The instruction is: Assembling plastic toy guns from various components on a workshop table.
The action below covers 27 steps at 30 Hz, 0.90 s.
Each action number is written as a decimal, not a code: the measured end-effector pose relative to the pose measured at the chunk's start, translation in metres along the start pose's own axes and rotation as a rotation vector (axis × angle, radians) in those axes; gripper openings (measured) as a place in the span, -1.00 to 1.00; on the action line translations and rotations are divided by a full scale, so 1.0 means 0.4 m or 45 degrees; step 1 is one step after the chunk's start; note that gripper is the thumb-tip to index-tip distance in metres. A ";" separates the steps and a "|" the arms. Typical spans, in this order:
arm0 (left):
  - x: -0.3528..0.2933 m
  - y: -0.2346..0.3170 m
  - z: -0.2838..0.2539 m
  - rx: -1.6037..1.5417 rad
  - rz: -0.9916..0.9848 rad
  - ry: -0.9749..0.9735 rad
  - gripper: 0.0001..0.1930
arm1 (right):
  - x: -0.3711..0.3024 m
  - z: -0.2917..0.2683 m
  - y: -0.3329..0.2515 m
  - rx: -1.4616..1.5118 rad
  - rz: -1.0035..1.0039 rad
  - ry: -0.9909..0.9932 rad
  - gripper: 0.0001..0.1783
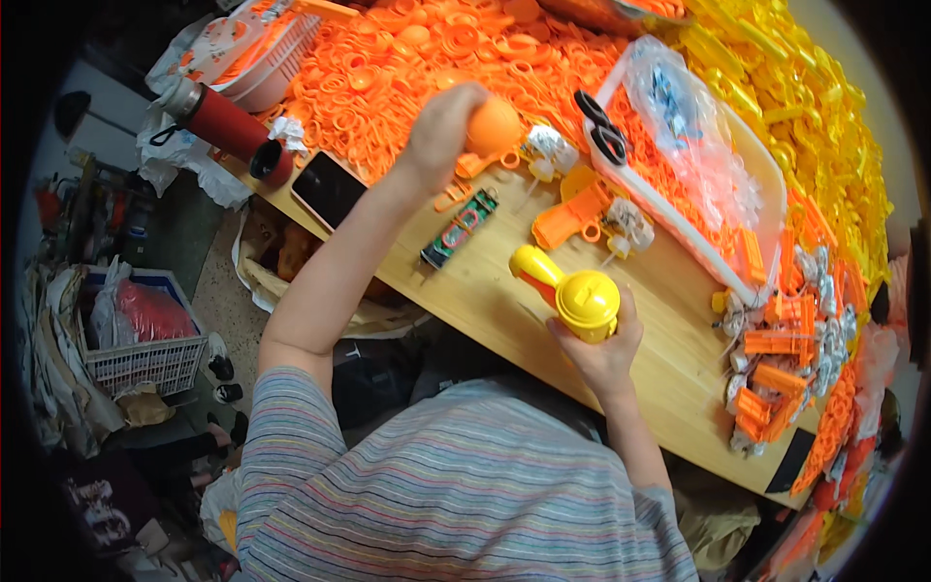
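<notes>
My left hand (446,126) reaches over the near side of the orange heap, its fingers curled against a smooth orange dome-shaped plastic piece (494,127). Closer to me, my right hand (609,354) grips a yellow plastic piece (589,299) with a round ridged top and a rounded arm sticking out to the left. Between the hands lies a narrow green patterned strip-shaped item (461,229). Orange plastic housings (570,217) rest on the table near two foil-wrapped bundles (628,225), past the yellow piece.
Loose orange parts (378,87) cover the table's far side, with yellow parts (805,107) at far right. Black-handled scissors (601,131) lie on a white tray's rim (669,225). A phone (330,190) and red flask (218,118) are left; orange-and-foil assemblies (781,339) are right.
</notes>
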<state>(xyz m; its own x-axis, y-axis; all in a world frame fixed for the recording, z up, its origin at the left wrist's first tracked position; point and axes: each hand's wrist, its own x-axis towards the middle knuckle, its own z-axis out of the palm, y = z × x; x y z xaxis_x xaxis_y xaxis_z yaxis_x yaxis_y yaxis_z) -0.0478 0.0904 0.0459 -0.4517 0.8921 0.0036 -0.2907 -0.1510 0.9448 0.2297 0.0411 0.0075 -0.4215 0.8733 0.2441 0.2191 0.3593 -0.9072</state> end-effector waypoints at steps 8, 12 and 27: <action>-0.209 -0.032 0.214 0.649 0.122 -0.721 -0.66 | 0.002 0.019 0.009 -0.015 -0.141 0.034 -0.33; -0.206 -0.083 0.235 0.753 0.363 -0.644 -0.62 | 0.006 0.027 0.005 -0.008 -0.145 0.025 -0.34; -0.248 -0.076 0.179 0.795 0.521 -0.759 -0.69 | 0.005 0.047 -0.023 -0.109 -0.365 -0.083 -0.38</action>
<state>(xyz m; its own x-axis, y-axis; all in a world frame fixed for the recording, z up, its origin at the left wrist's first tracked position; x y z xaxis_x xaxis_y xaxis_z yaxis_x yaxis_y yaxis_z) 0.0663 0.0371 0.0402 0.1354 0.9166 0.3761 0.3750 -0.3988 0.8369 0.2104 0.0334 0.0100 -0.5317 0.7105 0.4609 0.1554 0.6168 -0.7716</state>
